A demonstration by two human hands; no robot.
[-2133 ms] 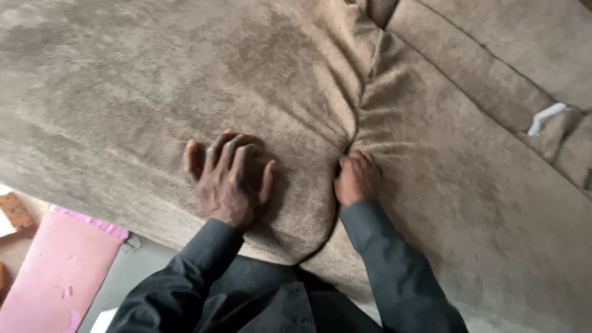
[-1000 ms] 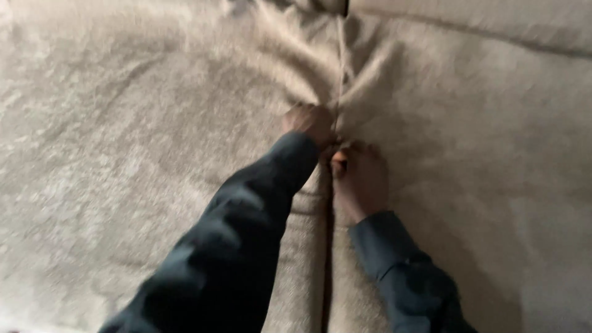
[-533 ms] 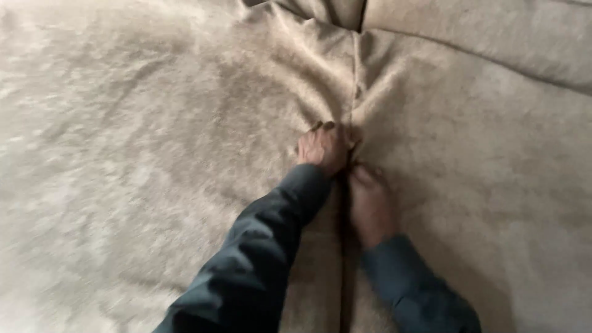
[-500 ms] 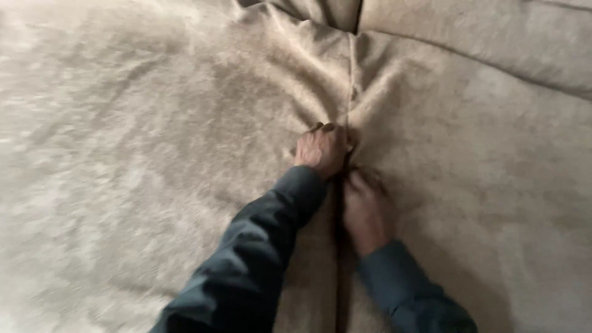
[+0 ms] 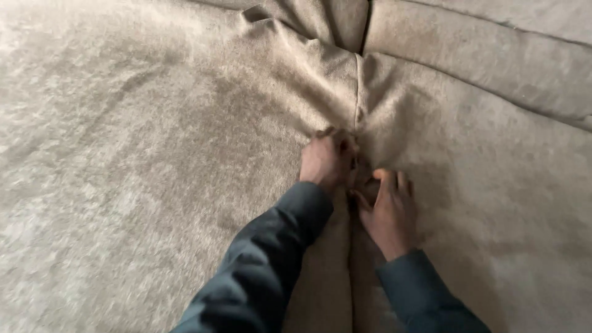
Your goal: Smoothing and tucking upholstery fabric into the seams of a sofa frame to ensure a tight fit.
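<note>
Head view: looks down on two beige plush sofa cushions that meet at a seam running from near to far through the middle of the picture.
Left cushion: fills the left half, its nap brushed in uneven patches, and puckers into folds where it nears the seam.
Right cushion: fills the right half, smoother, and also creases toward the seam.
Seam: a narrow dark line between the two cushions; it stays visible beyond the hands and again below them, near the bottom edge.
Back cushions: lie at the far edge, the same beige fabric, with a dark gap between them just above the seam.
Left hand: sits on the left cushion right at the seam, knuckles up, fingers curled under into the fabric.
Left grip: narrow, a closed fist bunching the cushion cover at the seam edge; what lies under the fingers is hidden.
Right hand: rests on the right cushion just beside the seam, nearer than the left hand, back of the hand up.
Right grip: fingers together and bent inward toward the gap, thumb pointing at the left hand; I cannot tell whether they pinch the cloth.
Sleeves: both arms wear dark grey-blue sleeves that enter from the near edge.
</note>
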